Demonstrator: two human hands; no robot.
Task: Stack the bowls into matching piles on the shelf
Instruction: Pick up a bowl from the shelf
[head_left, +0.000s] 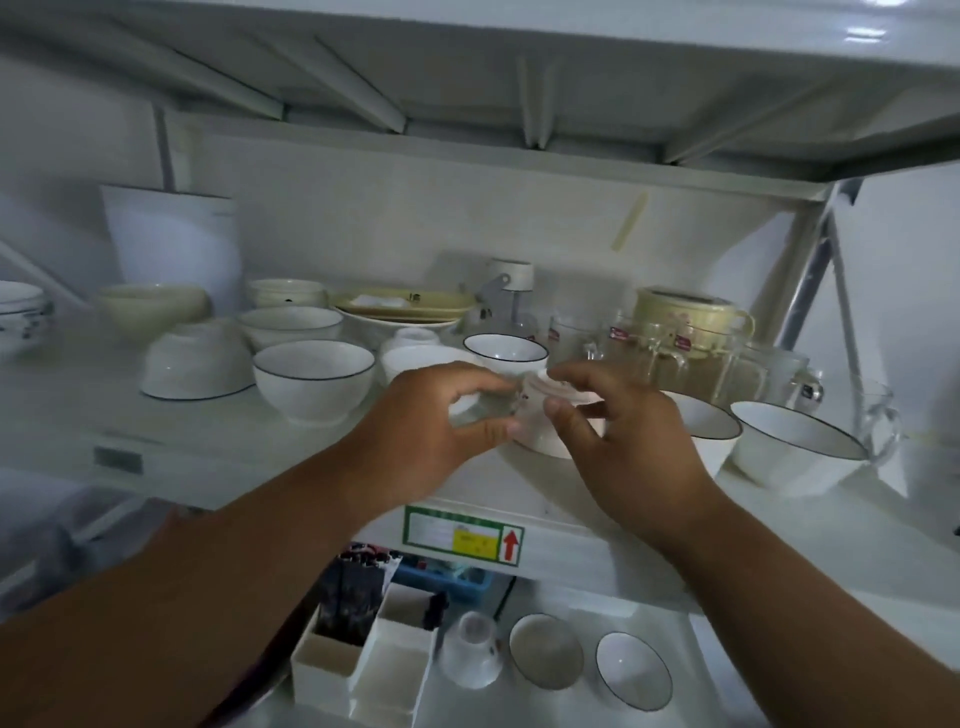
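Observation:
Both my hands hold a small white bowl (540, 421), turned upside down, just above the front edge of the white shelf (208, 457). My left hand (441, 421) grips its left side and my right hand (618, 436) its right side. Several white bowls with dark rims stand around it: one (311, 382) at the left, one (506, 351) behind my hands, two at the right (706, 421) (795, 452). An overturned white bowl (200, 361) lies further left. A cream bowl (153, 306) stands at the back left.
Glass mugs (727, 358) and a yellow lidded cup (691, 317) crowd the back right. Stacked plates (400, 306) and a tall white container (176, 244) stand at the back. The lower shelf holds two bowls (545, 649) (631, 670), a cup (472, 649) and white boxes (363, 665).

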